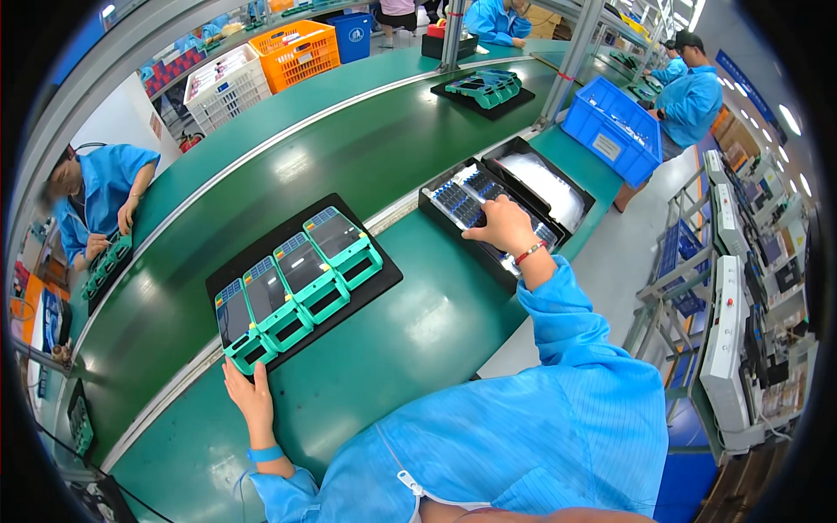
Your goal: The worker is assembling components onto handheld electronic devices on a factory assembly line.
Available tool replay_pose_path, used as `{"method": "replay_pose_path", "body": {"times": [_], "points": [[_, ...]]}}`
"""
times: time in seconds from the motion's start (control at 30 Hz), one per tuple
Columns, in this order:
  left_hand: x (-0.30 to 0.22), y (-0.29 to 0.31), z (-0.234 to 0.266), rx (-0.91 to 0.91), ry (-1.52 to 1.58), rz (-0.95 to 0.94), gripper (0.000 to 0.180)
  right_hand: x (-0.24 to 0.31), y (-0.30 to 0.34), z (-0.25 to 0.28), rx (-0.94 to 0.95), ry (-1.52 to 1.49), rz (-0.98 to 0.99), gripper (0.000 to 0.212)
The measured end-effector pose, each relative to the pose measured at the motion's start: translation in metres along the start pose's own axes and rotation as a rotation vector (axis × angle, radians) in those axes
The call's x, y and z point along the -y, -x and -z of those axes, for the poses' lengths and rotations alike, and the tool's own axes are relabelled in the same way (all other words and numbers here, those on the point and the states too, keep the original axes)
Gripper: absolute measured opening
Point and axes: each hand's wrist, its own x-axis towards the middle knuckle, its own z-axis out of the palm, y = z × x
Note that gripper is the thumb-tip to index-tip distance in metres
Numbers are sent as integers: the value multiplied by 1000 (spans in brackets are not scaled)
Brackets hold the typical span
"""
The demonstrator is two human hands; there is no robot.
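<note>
Several green plastic housings with dark rectangular panels (pixel 301 266) stand in a row on a black mat (pixel 384 277) ahead of me. My left hand (pixel 250 403) is at the near left corner of the mat, beside the nearest housing. Its fingers are stretched, the thumb apart, and the fingertips touch that corner. My right hand (pixel 506 228) reaches down into a black box (pixel 427 202) at the right. Inside lie rows of small dark-blue parts (pixel 459 206) in clear trays. The right thumb and fingers are spread over these parts; the fingertips are partly hidden and no lifted part shows.
Beside the parts box, a second black box holds clear plastic sheets (pixel 549 187). A blue crate (pixel 615 126) stands beyond. The green conveyor (pixel 288 174) carries another mat of green housings (pixel 488 89). Co-workers in blue sit at left and far right. A metal post (pixel 571 61) rises ahead.
</note>
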Motion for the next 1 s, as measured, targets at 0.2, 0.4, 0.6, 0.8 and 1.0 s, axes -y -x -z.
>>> {"method": "replay_pose_path", "body": {"times": [0.2,0.4,0.6,0.8,1.0], "points": [[8,1,-10,-50,-25,-23,69,0,3,-1,-29,68,1,61],[4,-3,3,-105,50,-149,57,-13,-16,-11,-6,37,77,55],[-20,-6,5,-277,-13,-227,48,-28,-18,-1,52,90,131,34],[-6,10,-4,-243,60,-12,70,-38,-27,-21,-97,181,162,17],[-87,15,37,-439,538,-258,41,21,15,44,-389,-185,338,28]]}}
